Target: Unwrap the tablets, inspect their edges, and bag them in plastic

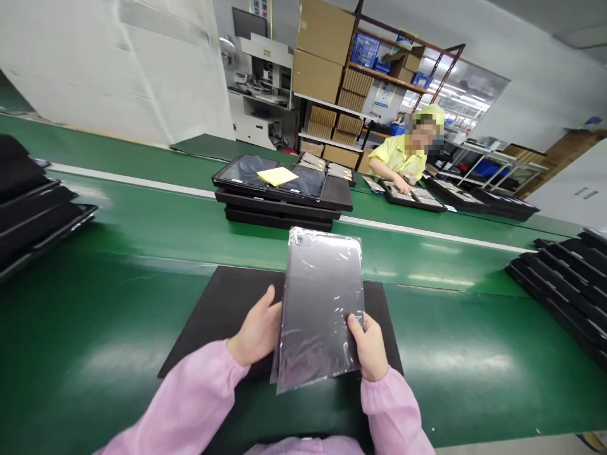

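A green conveyor belt point(142, 221) is seen running across the view. A stack of black trays point(279, 205) is set on it, with two tablets point(246, 170) and a yellow sheet point(276, 175) laid on top. More black trays point(564, 272) are piled at the right and at the left point(33, 202). Beyond, a person in yellow point(403, 158) is seated before shelves stacked with cardboard boxes point(325, 50).

Both my hands point(258, 332) point(370, 347) are full w/ the bagged tablet point(320, 303), held over the black mat point(222, 303). Green bench point(95, 328) is bare left & right of the mat, so there's room to pass there. Far left: stacked black trays point(33, 202) block. Far right: more black trays point(564, 278) fanned along the edge. Straight ahead on the belt point(156, 215), a tray stack w/ tablets point(279, 196) stands in the way; bare belt either side of it.
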`<action>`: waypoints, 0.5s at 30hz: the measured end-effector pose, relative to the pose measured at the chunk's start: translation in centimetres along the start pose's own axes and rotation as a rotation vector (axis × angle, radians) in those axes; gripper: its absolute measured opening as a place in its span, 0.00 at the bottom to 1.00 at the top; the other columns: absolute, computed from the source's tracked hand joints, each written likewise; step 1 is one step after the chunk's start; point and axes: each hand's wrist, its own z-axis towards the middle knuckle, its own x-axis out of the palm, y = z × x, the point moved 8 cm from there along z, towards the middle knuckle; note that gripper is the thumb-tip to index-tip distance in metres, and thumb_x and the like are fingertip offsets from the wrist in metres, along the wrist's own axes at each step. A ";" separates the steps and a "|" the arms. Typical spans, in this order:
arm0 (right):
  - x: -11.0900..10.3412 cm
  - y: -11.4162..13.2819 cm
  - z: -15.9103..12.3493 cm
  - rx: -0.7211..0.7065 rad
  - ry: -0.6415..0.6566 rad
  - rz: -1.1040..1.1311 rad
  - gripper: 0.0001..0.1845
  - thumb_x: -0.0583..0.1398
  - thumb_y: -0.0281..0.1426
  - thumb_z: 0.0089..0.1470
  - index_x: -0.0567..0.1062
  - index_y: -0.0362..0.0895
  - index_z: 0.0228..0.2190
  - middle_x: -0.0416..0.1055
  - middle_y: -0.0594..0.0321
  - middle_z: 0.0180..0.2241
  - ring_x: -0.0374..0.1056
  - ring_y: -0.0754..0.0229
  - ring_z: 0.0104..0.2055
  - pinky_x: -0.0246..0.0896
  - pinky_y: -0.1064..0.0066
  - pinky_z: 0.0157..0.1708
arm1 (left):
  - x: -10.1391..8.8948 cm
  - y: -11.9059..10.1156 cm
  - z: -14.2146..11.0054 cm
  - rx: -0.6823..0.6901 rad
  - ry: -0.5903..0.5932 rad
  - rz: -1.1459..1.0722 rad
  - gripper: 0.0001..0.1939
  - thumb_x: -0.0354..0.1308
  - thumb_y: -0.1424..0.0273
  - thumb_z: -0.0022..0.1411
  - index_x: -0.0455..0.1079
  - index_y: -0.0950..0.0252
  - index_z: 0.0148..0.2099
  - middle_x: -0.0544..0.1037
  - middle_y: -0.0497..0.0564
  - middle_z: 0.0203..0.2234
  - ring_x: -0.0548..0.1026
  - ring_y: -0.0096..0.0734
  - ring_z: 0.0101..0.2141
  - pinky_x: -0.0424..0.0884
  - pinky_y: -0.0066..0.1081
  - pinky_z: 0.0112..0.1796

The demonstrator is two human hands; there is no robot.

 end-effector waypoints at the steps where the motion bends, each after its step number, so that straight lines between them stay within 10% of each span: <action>1: 0.0 0.1 0.3 -0.015 -0.018 -0.015 0.31 0.69 0.57 0.44 0.82 0.39 0.29 0.80 0.55 0.25 0.77 0.52 0.29 0.74 0.64 0.32 | -0.4 0.2 -0.9 0.054 0.006 -0.005 0.35 0.72 0.44 0.40 0.78 0.66 0.42 0.82 0.59 0.45 0.77 0.56 0.50 0.75 0.44 0.49; 6: 0.4 0.9 0.9 -0.156 -0.141 -0.117 0.28 0.68 0.53 0.46 0.84 0.40 0.32 0.83 0.50 0.33 0.80 0.48 0.34 0.77 0.58 0.38 | -2.7 1.4 -3.3 0.197 -0.140 0.039 0.30 0.74 0.75 0.36 0.76 0.61 0.46 0.84 0.52 0.43 0.78 0.48 0.49 0.70 0.42 0.53; 11: 0.4 2.5 -0.2 -0.374 -0.328 -0.278 0.16 0.70 0.44 0.47 0.84 0.43 0.28 0.83 0.49 0.35 0.79 0.46 0.37 0.75 0.54 0.42 | -4.2 2.0 -3.5 0.242 -0.152 0.004 0.25 0.70 0.75 0.36 0.74 0.63 0.42 0.83 0.53 0.40 0.78 0.49 0.47 0.69 0.45 0.52; 15: 3.0 6.2 -3.1 -0.813 -0.406 -0.615 0.04 0.68 0.31 0.55 0.84 0.45 0.29 0.84 0.52 0.35 0.80 0.45 0.42 0.71 0.51 0.48 | -5.4 2.5 -3.9 0.242 -0.167 -0.060 0.23 0.69 0.76 0.36 0.74 0.63 0.40 0.83 0.53 0.39 0.78 0.49 0.46 0.69 0.46 0.52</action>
